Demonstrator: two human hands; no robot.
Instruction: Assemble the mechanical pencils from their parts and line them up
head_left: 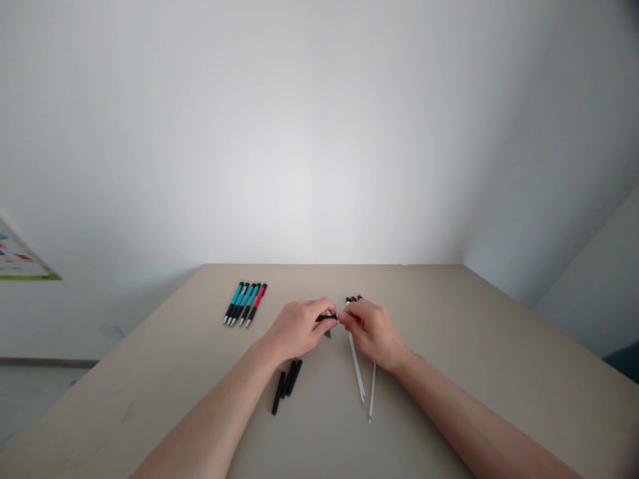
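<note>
My left grip (299,327) is pinched shut on one end of a short black pen piece (327,318), and my right grip (373,330) is clenched on its other end, where a bit of red shows at the fingertips; the piece lies level between the two, over the middle of the counter (449,332); whether it touches the surface I cannot tell. Under my right grip run thin white refills (357,369), close together and pointing towards me, two tips showing near my wrist; their dark far ends peek out just beyond my knuckles. Just beside my left wrist lie a few black sleeves (287,382), bunched together on the counter. Well apart to the left and farther back, five assembled pens (245,304) lie in a tidy row, touching one another; four are teal and the one at the right end is red, all with black lower halves. Behind the counter stands a plain white wall (319,133); a poster corner (17,259) shows at the far left edge.
</note>
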